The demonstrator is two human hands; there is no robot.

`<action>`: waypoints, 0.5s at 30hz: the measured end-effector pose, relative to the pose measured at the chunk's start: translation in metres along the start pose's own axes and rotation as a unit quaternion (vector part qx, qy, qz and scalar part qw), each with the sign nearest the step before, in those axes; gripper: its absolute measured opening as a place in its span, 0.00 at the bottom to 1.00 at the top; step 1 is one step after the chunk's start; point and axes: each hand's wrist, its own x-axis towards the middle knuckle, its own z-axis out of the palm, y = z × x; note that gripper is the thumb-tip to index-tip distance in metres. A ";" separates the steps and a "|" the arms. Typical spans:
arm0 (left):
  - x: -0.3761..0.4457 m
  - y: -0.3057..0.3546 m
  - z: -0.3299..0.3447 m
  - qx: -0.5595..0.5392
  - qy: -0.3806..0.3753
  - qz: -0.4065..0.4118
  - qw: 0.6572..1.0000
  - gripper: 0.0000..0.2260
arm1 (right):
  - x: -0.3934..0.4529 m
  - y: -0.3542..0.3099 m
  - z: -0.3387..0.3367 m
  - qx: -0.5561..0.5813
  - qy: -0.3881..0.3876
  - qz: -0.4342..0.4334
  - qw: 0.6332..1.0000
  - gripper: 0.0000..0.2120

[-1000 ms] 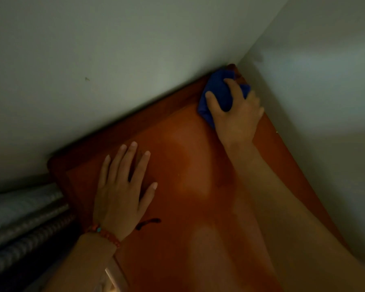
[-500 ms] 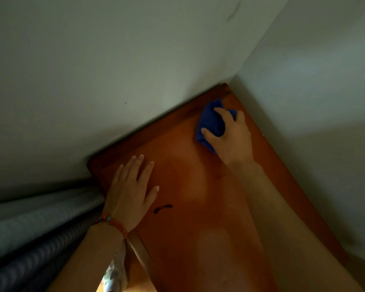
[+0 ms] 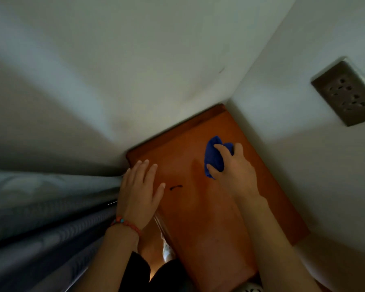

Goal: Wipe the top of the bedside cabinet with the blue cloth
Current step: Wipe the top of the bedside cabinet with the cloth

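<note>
A: Obs. 1, head view. Bedside cabinet [image 3: 209, 207], orange-brown wooden top, set into a corner where two pale walls meet. Blue cloth [image 3: 214, 159] lies bunched on the top, toward the far right part, near the right wall but apart from the back edge.

B: Right hand [image 3: 234, 171]?

A: Clenched round the cloth: thumb on its near left side, fingers curled over its far side, cloth pressed onto the wood. Forearm runs in from the lower right.

B: Left hand [image 3: 138, 194]?

A: Released, holding nothing. Fingers straight, laid flat on the top at its left edge, palm down. Beaded bracelet [image 3: 125, 223] on that wrist, reddish with a turquoise bead.

B: Anything else on the surface?

A: One small dark mark [image 3: 176, 187], curved, just right of the left thumb, between the two hands. Cannot tell what it is.

B: Surroundings?

A: Grey-blue bedding [image 3: 40, 207] packed against the cabinet's left side. Wall socket [image 3: 346, 93] on the right wall, above the cabinet.
</note>
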 end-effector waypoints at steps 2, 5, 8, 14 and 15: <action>-0.011 0.006 -0.024 -0.003 0.011 -0.002 1.000 0.24 | -0.020 -0.009 -0.016 0.017 0.013 0.003 1.000 0.25; -0.027 0.013 -0.052 -0.011 0.016 0.000 1.000 0.25 | -0.049 -0.015 -0.036 0.055 0.030 0.024 0.998 0.24; -0.039 0.021 -0.070 -0.009 -0.003 0.001 1.000 0.25 | -0.077 -0.017 -0.048 0.082 0.038 0.057 0.994 0.23; -0.055 0.035 -0.100 0.024 -0.037 0.079 0.996 0.26 | -0.133 -0.022 -0.054 0.092 0.041 0.121 0.988 0.26; -0.056 0.035 -0.104 0.026 -0.040 0.094 0.994 0.26 | -0.141 -0.023 -0.054 0.088 0.041 0.133 0.986 0.26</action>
